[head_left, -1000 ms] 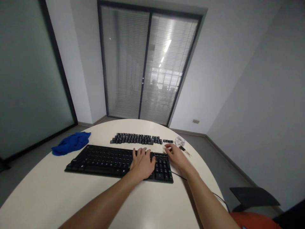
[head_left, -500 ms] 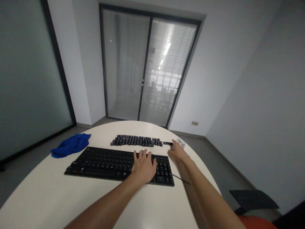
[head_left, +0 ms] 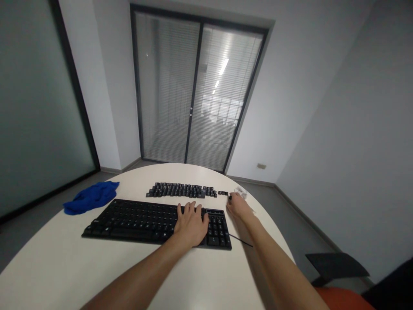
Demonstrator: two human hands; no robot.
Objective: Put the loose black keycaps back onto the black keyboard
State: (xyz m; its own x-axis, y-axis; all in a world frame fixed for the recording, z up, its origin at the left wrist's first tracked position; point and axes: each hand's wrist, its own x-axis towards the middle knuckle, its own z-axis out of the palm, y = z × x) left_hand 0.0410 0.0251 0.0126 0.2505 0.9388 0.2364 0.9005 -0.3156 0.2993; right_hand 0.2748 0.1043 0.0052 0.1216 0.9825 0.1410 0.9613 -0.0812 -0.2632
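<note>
A black keyboard (head_left: 138, 219) lies across the white round table. My left hand (head_left: 192, 222) rests open on its right part, fingers spread over the keys beside the number pad. Beyond the keyboard, loose black keycaps (head_left: 177, 190) stand in rows, and a short run of small keycaps (head_left: 222, 193) continues to their right. At the right end of that run, my right hand (head_left: 239, 206) is closed in a pinch. A small dark keycap (head_left: 230, 197) shows at its fingertips.
A crumpled blue cloth (head_left: 92, 198) lies at the table's left side. Behind my right hand sits a clear plastic item (head_left: 241, 192), partly hidden. The keyboard's cable (head_left: 241, 241) runs under my right forearm. A chair (head_left: 335, 265) stands at lower right.
My right hand has drawn slightly back from the end of the keycap row, its fingers now pinched on a keycap. My left hand stays on the keyboard. The view has shifted slightly.
</note>
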